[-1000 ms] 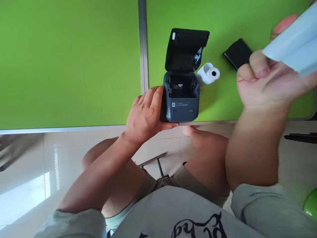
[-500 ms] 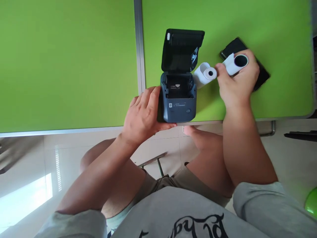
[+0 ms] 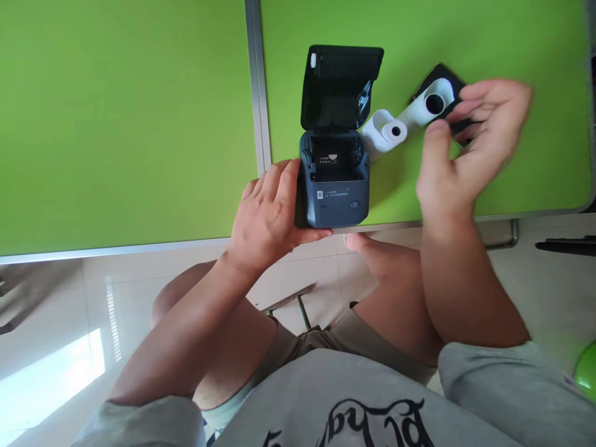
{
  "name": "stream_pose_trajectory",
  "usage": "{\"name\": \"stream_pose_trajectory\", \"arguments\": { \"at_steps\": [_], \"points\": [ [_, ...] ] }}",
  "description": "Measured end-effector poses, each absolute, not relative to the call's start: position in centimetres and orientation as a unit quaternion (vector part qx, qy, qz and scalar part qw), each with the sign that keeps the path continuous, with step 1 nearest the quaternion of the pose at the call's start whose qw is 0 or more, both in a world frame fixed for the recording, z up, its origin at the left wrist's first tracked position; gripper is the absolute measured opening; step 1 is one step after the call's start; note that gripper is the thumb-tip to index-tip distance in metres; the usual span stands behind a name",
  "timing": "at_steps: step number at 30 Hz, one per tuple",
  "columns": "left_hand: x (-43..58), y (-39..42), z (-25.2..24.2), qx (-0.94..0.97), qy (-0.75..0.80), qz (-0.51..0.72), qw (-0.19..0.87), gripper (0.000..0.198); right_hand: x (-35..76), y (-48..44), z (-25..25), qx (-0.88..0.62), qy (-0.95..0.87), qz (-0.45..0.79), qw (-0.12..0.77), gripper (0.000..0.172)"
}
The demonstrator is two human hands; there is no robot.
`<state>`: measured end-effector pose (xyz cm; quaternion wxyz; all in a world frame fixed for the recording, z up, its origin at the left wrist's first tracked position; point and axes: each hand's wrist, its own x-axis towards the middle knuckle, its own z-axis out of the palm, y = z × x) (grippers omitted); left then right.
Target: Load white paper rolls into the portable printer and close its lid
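Observation:
A dark blue-grey label printer (image 3: 336, 205) stands near the table's front edge, its black lid (image 3: 342, 87) swung up and its paper bay showing no roll. My left hand (image 3: 265, 205) grips the printer's left side, thumb along the front. Just right of the printer is a small white paper roll (image 3: 384, 133) with a loose end curling up. Farther right, a second white paper roll (image 3: 419, 110) with a wide dark core stands by a black phone (image 3: 437, 74), partly covering it. Beside that roll, my right hand (image 3: 479, 130) is open, fingers apart, holding nothing.
The green table (image 3: 130, 124) has a metal seam strip (image 3: 257, 81) left of the printer and a metal front edge. Below it are my legs, a tiled floor and a metal bar (image 3: 291, 298). A green round object (image 3: 585, 372) shows at the lower right.
My right hand has let go of the wide-core paper roll and drawn away to the right, its fingers opening. The left hand keeps its hold on the printer.

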<state>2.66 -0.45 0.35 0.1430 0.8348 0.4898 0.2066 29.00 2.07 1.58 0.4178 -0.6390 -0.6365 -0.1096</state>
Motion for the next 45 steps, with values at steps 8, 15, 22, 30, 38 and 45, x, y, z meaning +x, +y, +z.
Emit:
{"name": "stream_pose_trajectory", "arguments": {
  "at_steps": [8,15,22,30,38,45],
  "points": [
    [2.8,-0.4,0.3,0.836,0.503,0.185,0.12,0.12,27.4,1.8,-0.6,-0.6,-0.691,0.075,0.396,0.048],
    [2.8,-0.4,0.3,0.84,0.502,0.183,0.097,0.122,27.8,1.7,-1.2,-0.538,-0.704,0.179,0.427,0.051],
    [2.8,-0.4,0.1,0.84,0.503,0.179,0.099,0.124,27.7,1.7,-1.2,-0.525,-0.709,0.156,0.445,0.047],
    [2.8,-0.4,0.2,0.842,0.503,0.174,0.092,0.124,27.7,1.3,-0.8,-0.528,-0.713,0.189,0.421,0.054],
    [2.9,-0.4,0.5,0.845,0.503,0.166,0.075,0.124,28.1,1.6,-1.1,-0.54,-0.726,0.157,0.395,0.059],
    [2.9,-0.4,0.5,0.842,0.506,0.164,0.086,0.125,28.0,1.6,-1.1,-0.545,-0.719,0.174,0.395,0.05]
  ]
}}
